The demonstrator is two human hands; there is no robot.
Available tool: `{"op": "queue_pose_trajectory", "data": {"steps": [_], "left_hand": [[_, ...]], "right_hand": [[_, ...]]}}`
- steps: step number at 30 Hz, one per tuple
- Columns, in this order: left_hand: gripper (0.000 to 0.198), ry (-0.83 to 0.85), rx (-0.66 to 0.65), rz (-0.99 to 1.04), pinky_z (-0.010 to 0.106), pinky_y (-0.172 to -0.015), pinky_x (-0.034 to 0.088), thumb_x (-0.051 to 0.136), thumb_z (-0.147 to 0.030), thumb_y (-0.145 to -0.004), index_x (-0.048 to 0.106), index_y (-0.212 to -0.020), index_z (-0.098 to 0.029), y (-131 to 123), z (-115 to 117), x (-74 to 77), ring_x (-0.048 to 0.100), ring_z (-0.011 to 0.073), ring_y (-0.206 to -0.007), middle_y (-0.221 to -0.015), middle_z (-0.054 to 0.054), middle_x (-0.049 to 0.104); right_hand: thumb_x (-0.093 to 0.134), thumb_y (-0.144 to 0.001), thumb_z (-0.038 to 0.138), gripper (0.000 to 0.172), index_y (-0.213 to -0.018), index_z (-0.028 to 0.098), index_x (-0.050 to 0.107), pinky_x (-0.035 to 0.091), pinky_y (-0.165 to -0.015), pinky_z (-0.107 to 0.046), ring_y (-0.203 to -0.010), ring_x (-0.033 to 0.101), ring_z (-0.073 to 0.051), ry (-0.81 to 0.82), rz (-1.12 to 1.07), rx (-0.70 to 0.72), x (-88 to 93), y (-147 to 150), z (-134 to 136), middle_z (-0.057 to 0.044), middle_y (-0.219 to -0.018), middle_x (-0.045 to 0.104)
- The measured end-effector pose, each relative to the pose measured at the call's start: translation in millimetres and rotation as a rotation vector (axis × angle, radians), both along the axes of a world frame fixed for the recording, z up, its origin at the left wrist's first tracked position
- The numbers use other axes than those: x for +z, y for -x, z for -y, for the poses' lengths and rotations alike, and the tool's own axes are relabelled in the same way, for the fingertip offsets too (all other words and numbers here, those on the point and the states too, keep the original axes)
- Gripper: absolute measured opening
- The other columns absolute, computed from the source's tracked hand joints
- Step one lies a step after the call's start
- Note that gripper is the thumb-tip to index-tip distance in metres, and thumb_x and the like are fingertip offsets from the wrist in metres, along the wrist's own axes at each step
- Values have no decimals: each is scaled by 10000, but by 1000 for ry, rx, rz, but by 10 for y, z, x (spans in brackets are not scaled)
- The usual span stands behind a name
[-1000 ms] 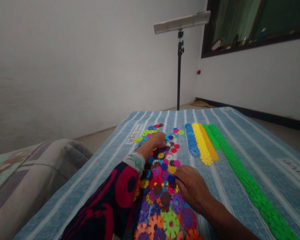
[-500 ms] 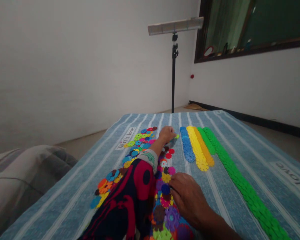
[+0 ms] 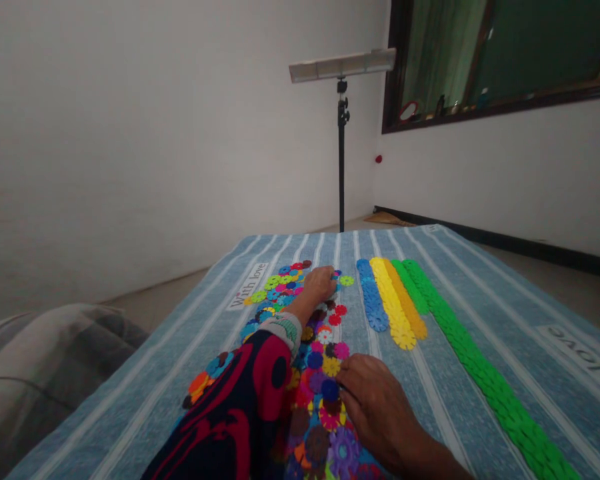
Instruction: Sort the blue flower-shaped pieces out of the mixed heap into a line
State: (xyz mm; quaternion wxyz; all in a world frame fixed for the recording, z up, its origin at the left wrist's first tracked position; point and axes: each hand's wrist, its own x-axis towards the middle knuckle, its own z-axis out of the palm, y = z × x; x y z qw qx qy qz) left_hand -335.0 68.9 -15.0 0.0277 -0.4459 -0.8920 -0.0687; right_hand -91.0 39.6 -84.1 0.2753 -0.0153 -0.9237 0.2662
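Note:
A heap of small flower-shaped plastic discs in many colours lies on a blue striped cloth. My left hand, in a red and black patterned sleeve, reaches to the far end of the heap with fingers curled down on the discs; what they hold is hidden. My right hand rests palm down at the heap's near right edge, fingertips touching a blue disc. To the right lie sorted rows: blue, yellow, orange and a long green row.
A light bar on a black stand rises beyond the cloth's far edge. A dark-framed window is on the right wall. A grey cushion lies at the left. The cloth carries printed words.
My left hand pulled back left from near the blue row to the far end of the heap. My right hand stays at the heap's near edge. The camera has shifted slightly.

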Motion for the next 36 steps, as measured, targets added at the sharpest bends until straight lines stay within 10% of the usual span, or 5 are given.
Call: {"op": "queue_pose_trajectory", "data": {"steps": [8,17,36], "left_hand": [[223,38,-184,-22,250,-864,461,583,-293,-813,691,-989,-210,-88,-293,-45,638,192,-1015,-1064,50,712],[274,31,75,-89,347,-877,481,534,-189,-806,701,-1015,-127,36,-98,36,641,296,-1064,-1054,197,701],[344,-93,95,60,277,-857,496,662,-365,-775,730,-1028,-143,215,-763,-112,642,263,-1073,-1129,155,698]], "right_hand": [[509,-833,60,228,-944,226,621,429,-843,-339,-906,573,-201,-25,-50,-6,8,14,0,-48,-936,646],[517,-833,70,200,-913,229,609,428,-843,-334,-896,570,-196,-22,-29,-15,14,20,17,-40,-919,636],[478,-808,85,190,-876,213,601,430,-831,-340,-914,569,-202,-51,-132,-5,-34,48,0,-58,-951,650]]}}
